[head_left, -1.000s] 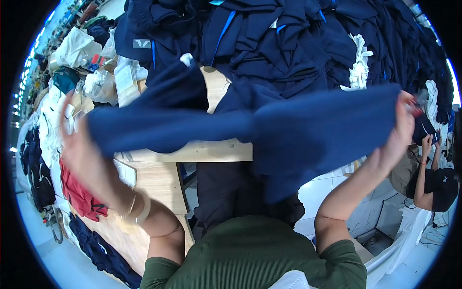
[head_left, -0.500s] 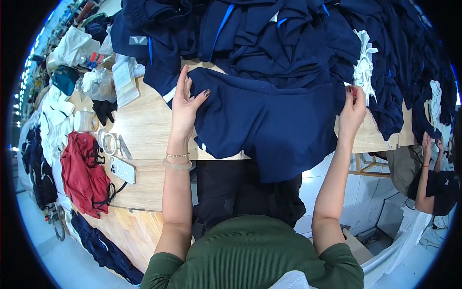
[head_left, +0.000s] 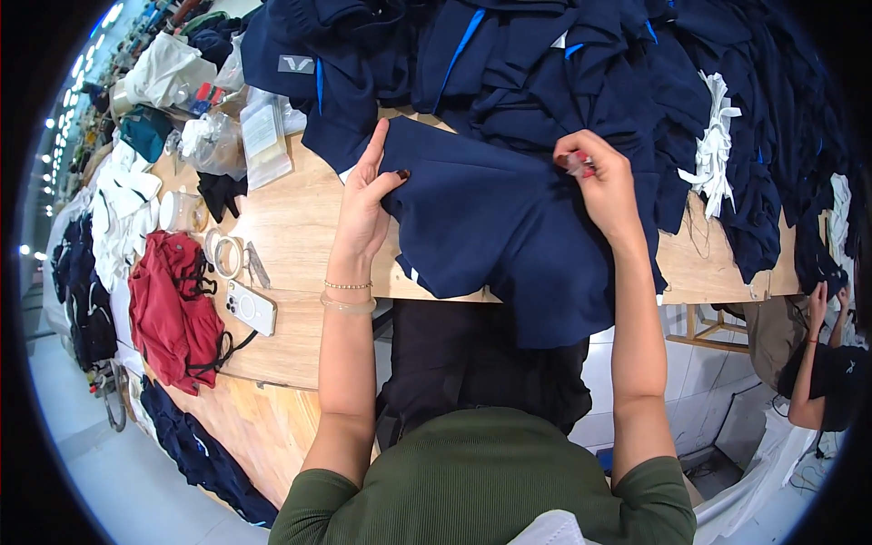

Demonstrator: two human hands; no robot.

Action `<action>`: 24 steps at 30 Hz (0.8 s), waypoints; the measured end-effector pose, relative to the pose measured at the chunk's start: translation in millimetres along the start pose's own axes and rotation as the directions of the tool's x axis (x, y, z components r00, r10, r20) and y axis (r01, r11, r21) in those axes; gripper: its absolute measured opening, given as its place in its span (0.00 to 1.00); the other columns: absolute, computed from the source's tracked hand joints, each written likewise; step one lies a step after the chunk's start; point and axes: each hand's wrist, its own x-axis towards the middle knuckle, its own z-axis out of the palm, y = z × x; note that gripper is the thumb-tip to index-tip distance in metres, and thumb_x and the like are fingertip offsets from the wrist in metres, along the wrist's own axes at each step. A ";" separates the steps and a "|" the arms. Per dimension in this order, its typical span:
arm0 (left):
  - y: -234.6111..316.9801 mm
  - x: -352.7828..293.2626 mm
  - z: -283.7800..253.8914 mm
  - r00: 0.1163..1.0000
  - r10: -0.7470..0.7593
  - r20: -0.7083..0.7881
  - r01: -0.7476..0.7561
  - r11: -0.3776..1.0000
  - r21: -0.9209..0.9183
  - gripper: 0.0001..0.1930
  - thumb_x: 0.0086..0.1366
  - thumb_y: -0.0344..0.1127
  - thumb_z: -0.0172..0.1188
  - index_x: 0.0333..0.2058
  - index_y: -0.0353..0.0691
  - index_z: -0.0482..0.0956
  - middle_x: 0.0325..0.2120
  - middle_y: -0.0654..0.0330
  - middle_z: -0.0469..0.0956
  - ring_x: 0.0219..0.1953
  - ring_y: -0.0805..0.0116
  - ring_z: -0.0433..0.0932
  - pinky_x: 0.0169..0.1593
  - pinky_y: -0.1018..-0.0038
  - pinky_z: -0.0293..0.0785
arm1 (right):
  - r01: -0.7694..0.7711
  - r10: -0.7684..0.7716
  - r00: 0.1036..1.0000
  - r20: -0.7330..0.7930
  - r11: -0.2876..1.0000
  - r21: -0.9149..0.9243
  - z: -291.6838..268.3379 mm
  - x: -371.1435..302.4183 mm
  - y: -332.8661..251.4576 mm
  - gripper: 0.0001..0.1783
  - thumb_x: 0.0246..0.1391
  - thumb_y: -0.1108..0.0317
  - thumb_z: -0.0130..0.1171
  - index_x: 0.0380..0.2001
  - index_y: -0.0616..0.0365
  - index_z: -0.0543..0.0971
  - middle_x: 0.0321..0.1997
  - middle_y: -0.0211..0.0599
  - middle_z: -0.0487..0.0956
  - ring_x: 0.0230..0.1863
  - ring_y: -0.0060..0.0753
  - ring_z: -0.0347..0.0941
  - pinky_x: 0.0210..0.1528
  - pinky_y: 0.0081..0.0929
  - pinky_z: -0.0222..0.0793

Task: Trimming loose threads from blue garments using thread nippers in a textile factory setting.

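Observation:
A dark navy garment piece [head_left: 481,213] is spread over the table's near edge, and part of it hangs down past that edge. My left hand [head_left: 365,204] grips its upper left corner, thumb on top and index finger pointing away from me. My right hand [head_left: 599,182] is closed over the upper right part of the cloth, with the fingers bent. Between those fingers shows a small red object [head_left: 581,166], too blurred and covered to name. Whether they also pinch the cloth is hidden. Small white bits show at the garment's edges.
Heaped navy garments [head_left: 536,82] fill the table's far side, with a bundle of white strips [head_left: 715,145] on them. On the left lie a red bag [head_left: 173,309], a phone [head_left: 252,307], tape rolls [head_left: 229,256] and plastic packets [head_left: 265,141]. A co-worker's arms [head_left: 808,341] show at far right.
My right hand has left the garment's right edge and moved left, in over the cloth. My left hand keeps its hold on the corner. The whole view has shifted slightly.

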 end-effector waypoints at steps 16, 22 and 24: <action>11.2 0.6 5.6 0.999 -0.007 -0.053 0.004 0.998 -0.070 0.36 0.56 0.18 0.46 0.66 0.32 0.55 0.60 0.53 0.66 0.49 0.75 0.73 0.56 0.80 0.67 | -0.168 0.193 0.976 -0.104 0.962 0.214 -40.3 -10.2 6.4 0.12 0.59 0.74 0.55 0.44 0.66 0.79 0.40 0.32 0.80 0.40 0.20 0.74 0.49 0.17 0.67; 34.0 11.0 16.9 0.993 0.100 0.065 -0.090 0.985 -0.148 0.35 0.56 0.18 0.47 0.66 0.30 0.55 0.61 0.53 0.63 0.48 0.73 0.74 0.57 0.79 0.68 | -0.079 0.101 0.981 0.166 0.988 -0.133 10.7 -13.2 -30.1 0.20 0.46 0.71 0.66 0.44 0.63 0.78 0.36 0.44 0.77 0.37 0.40 0.76 0.41 0.26 0.69; 59.3 16.0 31.1 0.978 0.195 0.081 -0.186 0.977 -0.105 0.36 0.55 0.18 0.49 0.65 0.30 0.56 0.63 0.54 0.61 0.49 0.74 0.73 0.56 0.79 0.67 | -0.075 0.111 0.972 0.208 0.981 -0.177 0.4 0.7 -37.6 0.12 0.49 0.71 0.64 0.35 0.66 0.76 0.28 0.44 0.76 0.32 0.37 0.75 0.37 0.28 0.68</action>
